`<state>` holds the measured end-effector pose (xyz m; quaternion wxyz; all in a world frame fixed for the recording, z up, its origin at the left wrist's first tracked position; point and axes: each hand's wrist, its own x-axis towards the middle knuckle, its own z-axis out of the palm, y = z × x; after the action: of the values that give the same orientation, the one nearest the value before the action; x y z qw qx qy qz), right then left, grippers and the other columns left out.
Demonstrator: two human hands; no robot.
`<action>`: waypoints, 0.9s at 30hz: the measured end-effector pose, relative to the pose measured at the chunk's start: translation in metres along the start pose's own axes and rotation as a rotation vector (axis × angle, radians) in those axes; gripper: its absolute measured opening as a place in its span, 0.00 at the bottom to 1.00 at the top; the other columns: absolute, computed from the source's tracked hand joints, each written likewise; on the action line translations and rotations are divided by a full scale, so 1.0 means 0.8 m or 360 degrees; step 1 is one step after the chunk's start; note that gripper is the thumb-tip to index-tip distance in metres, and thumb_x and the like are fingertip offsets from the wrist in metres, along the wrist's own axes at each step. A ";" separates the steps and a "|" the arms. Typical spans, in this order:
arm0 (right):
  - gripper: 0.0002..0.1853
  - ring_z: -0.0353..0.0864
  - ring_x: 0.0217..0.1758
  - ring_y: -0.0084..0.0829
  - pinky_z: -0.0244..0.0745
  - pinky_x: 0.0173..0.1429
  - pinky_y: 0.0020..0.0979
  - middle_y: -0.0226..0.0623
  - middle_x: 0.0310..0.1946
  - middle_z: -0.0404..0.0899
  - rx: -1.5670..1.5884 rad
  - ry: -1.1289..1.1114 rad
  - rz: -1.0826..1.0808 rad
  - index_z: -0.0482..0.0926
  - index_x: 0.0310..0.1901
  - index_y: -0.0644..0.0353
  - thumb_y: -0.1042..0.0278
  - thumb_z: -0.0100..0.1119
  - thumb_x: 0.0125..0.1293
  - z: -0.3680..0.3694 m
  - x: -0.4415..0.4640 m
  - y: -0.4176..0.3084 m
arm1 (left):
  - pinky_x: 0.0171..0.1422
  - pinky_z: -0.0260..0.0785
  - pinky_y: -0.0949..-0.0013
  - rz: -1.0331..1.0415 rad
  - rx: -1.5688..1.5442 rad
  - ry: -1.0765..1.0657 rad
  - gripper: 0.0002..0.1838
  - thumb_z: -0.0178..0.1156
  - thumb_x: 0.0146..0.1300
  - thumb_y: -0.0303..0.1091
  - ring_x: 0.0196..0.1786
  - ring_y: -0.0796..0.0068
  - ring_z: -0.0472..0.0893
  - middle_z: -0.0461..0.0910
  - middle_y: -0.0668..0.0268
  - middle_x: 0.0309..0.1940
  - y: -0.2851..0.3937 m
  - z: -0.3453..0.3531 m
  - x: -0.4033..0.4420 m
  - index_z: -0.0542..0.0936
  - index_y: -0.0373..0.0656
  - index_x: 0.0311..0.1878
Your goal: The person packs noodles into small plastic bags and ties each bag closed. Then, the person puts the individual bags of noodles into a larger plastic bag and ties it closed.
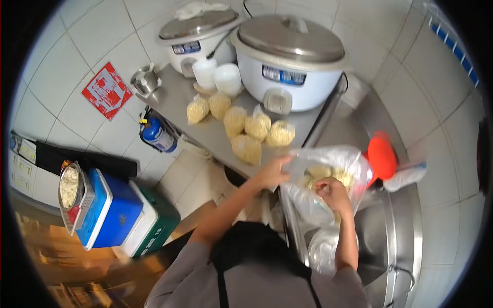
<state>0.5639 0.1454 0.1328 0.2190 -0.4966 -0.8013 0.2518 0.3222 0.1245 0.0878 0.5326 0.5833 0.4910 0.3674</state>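
My left hand (273, 173) grips the near-left edge of a large clear plastic bag (313, 205) above the sink. My right hand (333, 192) is over the bag's mouth, fingers curled together at the pale yellow, shredded-looking food (341, 177) inside. What those fingers pinch, if anything, is too small to make out. On the steel counter to the left lie several small knotted bags of similar yellow food (246, 149). Just right of the large bag is a red plastic scoop-like utensil (382, 156), partly blurred.
Two big rice cookers (287, 56) stand at the back, with stacked white bowls (227, 79) before them. A metal pot (146, 80) sits at the counter's left end. Below are a fire extinguisher (158, 136) and cool boxes (115, 208). Another clear bag (323, 249) lies in the sink (372, 233).
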 end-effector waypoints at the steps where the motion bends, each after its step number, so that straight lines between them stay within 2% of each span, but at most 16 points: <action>1: 0.03 0.77 0.28 0.37 0.70 0.33 0.34 0.41 0.25 0.74 0.0048 0.0156 0.0133 0.76 0.27 0.62 0.76 0.59 0.49 -0.027 0.020 -0.031 | 0.56 0.65 0.70 0.0134 0.0140 0.0098 0.35 0.59 0.49 0.26 0.58 0.71 0.69 0.63 0.52 0.62 -0.005 0.002 0.005 0.62 0.31 0.63; 2: 0.04 0.77 0.28 0.37 0.71 0.33 0.34 0.40 0.24 0.75 0.0106 0.0282 0.0308 0.76 0.28 0.62 0.74 0.59 0.49 -0.038 0.029 -0.051 | 0.55 0.66 0.70 0.0224 0.0262 0.0174 0.36 0.60 0.48 0.27 0.57 0.71 0.70 0.62 0.52 0.62 -0.015 0.014 -0.006 0.62 0.30 0.63; 3: 0.06 0.77 0.25 0.36 0.71 0.32 0.35 0.39 0.21 0.75 0.0108 0.0572 -0.0159 0.78 0.29 0.62 0.72 0.61 0.49 -0.032 0.058 -0.054 | 0.54 0.66 0.71 0.0337 0.0400 0.0256 0.36 0.62 0.48 0.27 0.55 0.70 0.71 0.61 0.52 0.63 -0.018 0.017 -0.007 0.62 0.28 0.62; 4: 0.10 0.78 0.35 0.38 0.72 0.38 0.36 0.41 0.28 0.77 0.0100 0.0425 -0.0247 0.78 0.36 0.59 0.71 0.62 0.49 -0.019 0.092 -0.061 | 0.54 0.67 0.71 0.0297 0.0312 0.0202 0.39 0.65 0.44 0.29 0.55 0.68 0.72 0.60 0.54 0.64 0.001 0.020 -0.018 0.64 0.34 0.63; 6: 0.22 0.74 0.48 0.44 0.72 0.48 0.39 0.42 0.44 0.74 -0.0354 0.0252 -0.0525 0.75 0.46 0.51 0.68 0.66 0.46 0.040 0.156 -0.062 | 0.54 0.67 0.69 0.0311 0.0579 0.0074 0.39 0.66 0.42 0.31 0.57 0.65 0.72 0.59 0.55 0.65 0.020 0.025 -0.037 0.66 0.39 0.62; 8: 0.34 0.67 0.55 0.52 0.67 0.57 0.42 0.42 0.56 0.64 -0.0656 0.0041 -0.0348 0.69 0.53 0.43 0.65 0.70 0.40 0.126 0.208 -0.047 | 0.53 0.69 0.67 0.0294 0.0918 -0.0067 0.38 0.66 0.41 0.32 0.56 0.63 0.73 0.60 0.56 0.64 0.020 0.029 -0.048 0.68 0.44 0.61; 11: 0.39 0.67 0.56 0.54 0.68 0.57 0.46 0.44 0.61 0.57 -0.0505 -0.0333 -0.0115 0.67 0.56 0.40 0.63 0.73 0.36 0.174 0.248 -0.034 | 0.51 0.70 0.64 0.0176 0.1406 -0.0208 0.34 0.63 0.42 0.31 0.53 0.60 0.74 0.62 0.55 0.62 -0.010 0.022 -0.053 0.71 0.48 0.59; 12: 0.33 0.69 0.56 0.51 0.69 0.56 0.44 0.44 0.58 0.65 -0.0433 -0.0325 0.0049 0.71 0.52 0.42 0.65 0.70 0.38 0.156 0.241 -0.053 | 0.52 0.70 0.63 0.0136 0.1460 -0.0178 0.33 0.62 0.42 0.30 0.53 0.59 0.74 0.62 0.55 0.62 -0.035 0.018 -0.047 0.71 0.47 0.58; 15: 0.27 0.73 0.53 0.45 0.70 0.54 0.40 0.45 0.50 0.73 -0.0084 -0.0293 0.0040 0.74 0.47 0.47 0.68 0.66 0.40 0.090 0.232 -0.061 | 0.54 0.69 0.61 -0.0089 0.1360 -0.0148 0.32 0.60 0.43 0.28 0.55 0.57 0.72 0.63 0.53 0.60 -0.032 0.018 -0.052 0.70 0.44 0.58; 17: 0.22 0.76 0.49 0.43 0.70 0.54 0.35 0.44 0.41 0.77 0.0200 0.0020 -0.0133 0.76 0.44 0.52 0.69 0.62 0.40 0.010 0.177 -0.089 | 0.56 0.67 0.61 -0.0104 0.1199 -0.0037 0.32 0.59 0.44 0.27 0.57 0.56 0.70 0.64 0.52 0.59 -0.017 0.012 -0.052 0.68 0.42 0.58; 19: 0.23 0.76 0.47 0.45 0.70 0.53 0.33 0.42 0.42 0.77 0.0522 -0.0214 -0.0417 0.76 0.44 0.53 0.69 0.61 0.40 -0.067 0.116 -0.090 | 0.58 0.66 0.61 0.0037 0.0996 0.0169 0.33 0.58 0.44 0.27 0.59 0.54 0.68 0.64 0.52 0.59 -0.009 0.007 -0.047 0.66 0.39 0.60; 20: 0.22 0.76 0.46 0.45 0.70 0.52 0.33 0.41 0.42 0.76 0.0488 -0.0346 -0.0463 0.76 0.44 0.53 0.69 0.61 0.40 -0.088 0.085 -0.086 | 0.60 0.64 0.62 0.0021 0.0929 0.0175 0.34 0.57 0.44 0.26 0.60 0.54 0.66 0.63 0.51 0.60 -0.006 0.007 -0.042 0.65 0.39 0.60; 21: 0.22 0.76 0.46 0.45 0.70 0.52 0.33 0.40 0.42 0.76 0.0456 -0.0479 -0.0514 0.76 0.44 0.53 0.69 0.61 0.41 -0.096 0.060 -0.081 | 0.62 0.63 0.62 0.0004 0.0865 0.0184 0.35 0.57 0.44 0.25 0.62 0.53 0.65 0.61 0.51 0.62 -0.002 0.005 -0.033 0.64 0.38 0.61; 23: 0.23 0.76 0.44 0.42 0.71 0.50 0.34 0.39 0.40 0.76 -0.0046 -0.0392 -0.0193 0.76 0.44 0.57 0.69 0.62 0.40 -0.068 0.026 -0.089 | 0.65 0.60 0.62 0.0084 0.0732 0.0155 0.37 0.56 0.43 0.25 0.64 0.51 0.63 0.58 0.49 0.64 0.011 0.001 -0.029 0.62 0.37 0.62; 24: 0.20 0.77 0.41 0.42 0.72 0.47 0.36 0.40 0.36 0.76 -0.0077 -0.0294 -0.0096 0.77 0.41 0.60 0.69 0.64 0.42 -0.037 0.023 -0.067 | 0.66 0.58 0.62 0.0199 0.0666 0.0121 0.38 0.56 0.43 0.25 0.64 0.51 0.62 0.57 0.48 0.65 0.024 -0.003 -0.027 0.61 0.36 0.63; 27: 0.17 0.76 0.36 0.42 0.72 0.44 0.37 0.41 0.33 0.75 0.0109 0.0149 -0.0186 0.78 0.39 0.61 0.68 0.64 0.45 -0.018 0.041 -0.061 | 0.67 0.56 0.62 0.0381 0.0633 0.0105 0.39 0.57 0.42 0.26 0.65 0.49 0.61 0.57 0.46 0.65 0.023 -0.010 -0.022 0.60 0.32 0.63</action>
<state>0.5255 0.1588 0.1774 0.2875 -0.4524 -0.8087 0.2423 0.3139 0.1107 0.1084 0.3435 0.7185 0.4982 0.3430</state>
